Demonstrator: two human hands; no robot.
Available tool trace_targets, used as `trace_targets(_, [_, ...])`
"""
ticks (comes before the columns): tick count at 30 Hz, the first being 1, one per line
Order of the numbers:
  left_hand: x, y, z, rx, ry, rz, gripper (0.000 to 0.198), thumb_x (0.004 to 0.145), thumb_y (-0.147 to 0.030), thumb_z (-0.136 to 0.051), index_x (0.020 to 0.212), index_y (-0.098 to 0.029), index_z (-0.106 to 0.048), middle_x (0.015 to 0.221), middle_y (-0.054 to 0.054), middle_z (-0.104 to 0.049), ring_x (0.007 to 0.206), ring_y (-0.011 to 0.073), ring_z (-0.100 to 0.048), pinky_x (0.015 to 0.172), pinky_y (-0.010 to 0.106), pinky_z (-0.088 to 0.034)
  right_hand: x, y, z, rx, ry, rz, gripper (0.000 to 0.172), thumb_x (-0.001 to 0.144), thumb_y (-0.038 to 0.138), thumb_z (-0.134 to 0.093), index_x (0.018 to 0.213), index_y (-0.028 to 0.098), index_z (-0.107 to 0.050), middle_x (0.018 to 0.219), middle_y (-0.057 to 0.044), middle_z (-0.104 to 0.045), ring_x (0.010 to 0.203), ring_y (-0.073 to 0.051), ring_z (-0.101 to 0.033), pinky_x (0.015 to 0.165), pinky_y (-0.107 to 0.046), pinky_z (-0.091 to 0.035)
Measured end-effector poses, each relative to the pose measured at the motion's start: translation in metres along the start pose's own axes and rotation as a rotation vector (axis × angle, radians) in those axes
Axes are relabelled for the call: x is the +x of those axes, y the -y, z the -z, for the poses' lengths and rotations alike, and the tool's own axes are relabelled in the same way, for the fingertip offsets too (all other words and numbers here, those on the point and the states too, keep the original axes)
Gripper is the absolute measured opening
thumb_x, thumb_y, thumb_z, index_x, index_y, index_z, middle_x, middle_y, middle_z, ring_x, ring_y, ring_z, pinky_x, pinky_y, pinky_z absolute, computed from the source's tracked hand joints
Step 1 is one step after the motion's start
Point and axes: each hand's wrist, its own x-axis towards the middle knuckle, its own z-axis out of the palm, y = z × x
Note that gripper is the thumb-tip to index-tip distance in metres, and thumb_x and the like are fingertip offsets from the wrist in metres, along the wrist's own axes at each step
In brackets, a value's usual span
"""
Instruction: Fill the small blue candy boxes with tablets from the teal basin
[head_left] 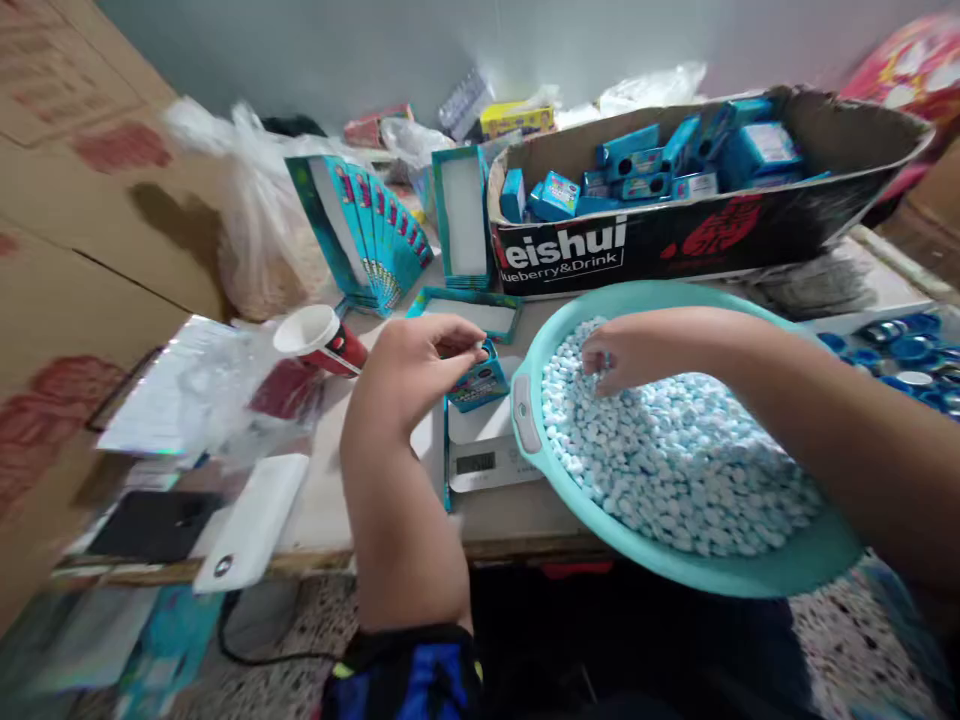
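Note:
My left hand (420, 365) is closed on a small blue carton (480, 380), holding it over a white kitchen scale (487, 450). Reaching into a teal plastic basin (787, 565), my right hand (637, 350) has its fingers pinched among the many small pale blue-and-white candies (675, 460) that fill it. What the right fingers hold is too small to make out.
A long cardboard box (675, 240) with several blue cartons stands behind the basin. Flat teal cartons (375, 235) fan out at the back left, beside an open tray (465, 215). A red paper cup (319, 340) lies tipped, a phone (154, 525) and white power bank (251, 520) lie left. Blue caps (907, 355) lie right.

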Motion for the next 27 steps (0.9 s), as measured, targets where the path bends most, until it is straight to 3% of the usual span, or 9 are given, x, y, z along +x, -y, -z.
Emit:
trace_targets(10, [0.002, 0.002, 0.000, 0.016, -0.004, -0.001, 0.016, 0.082, -0.029, -0.076, 0.097, -0.024, -0.080, 0.092, 0.001, -0.080, 0.087, 0.0208, -0.076, 0.079, 0.029, -0.058, -0.006, 0.000, 0.001, 0.023, -0.014, 0.002, 0.036, 0.086, 0.042, -0.071, 0.114, 0.019, -0.072, 0.111, -0.009, -0.072, 0.090, -0.024, -0.065, 0.074, -0.034, -0.044])
trace_targets(18, [0.003, 0.000, -0.002, 0.027, -0.001, -0.007, 0.017, 0.080, -0.027, -0.079, 0.096, -0.023, -0.079, 0.089, 0.001, -0.079, 0.083, 0.0190, -0.075, 0.072, 0.027, -0.058, -0.007, 0.003, 0.002, 0.002, -0.018, -0.015, 0.038, 0.087, 0.041, -0.069, 0.117, 0.019, -0.072, 0.112, -0.009, -0.072, 0.092, -0.025, -0.066, 0.075, -0.035, -0.046])
trace_targets(23, [0.003, 0.000, 0.000, -0.003, -0.092, -0.046, 0.024, 0.083, -0.025, -0.077, 0.106, -0.020, -0.076, 0.099, 0.004, -0.078, 0.090, 0.0190, -0.074, 0.079, 0.029, -0.059, -0.009, 0.004, 0.001, 0.011, -0.020, -0.027, 0.038, 0.087, 0.041, -0.069, 0.119, 0.020, -0.072, 0.113, -0.008, -0.072, 0.093, -0.025, -0.066, 0.075, -0.035, -0.046])
trace_targets(25, [0.001, -0.006, -0.002, 0.006, -0.162, -0.074, 0.022, 0.087, -0.027, -0.074, 0.108, -0.020, -0.076, 0.102, 0.005, -0.077, 0.090, 0.0184, -0.073, 0.077, 0.029, -0.058, -0.008, 0.003, 0.000, 0.010, -0.026, -0.027, 0.037, 0.087, 0.042, -0.069, 0.118, 0.020, -0.072, 0.113, -0.008, -0.072, 0.091, -0.024, -0.066, 0.074, -0.034, -0.045])
trace_targets(27, [-0.002, -0.018, -0.008, 0.018, -0.157, -0.149, 0.020, 0.089, -0.029, -0.072, 0.106, -0.020, -0.075, 0.102, 0.005, -0.077, 0.087, 0.0175, -0.071, 0.073, 0.029, -0.056, -0.007, 0.002, -0.001, 0.007, -0.029, -0.012, 0.037, 0.088, 0.043, -0.069, 0.117, 0.019, -0.072, 0.111, -0.008, -0.072, 0.089, -0.023, -0.065, 0.073, -0.033, -0.045])
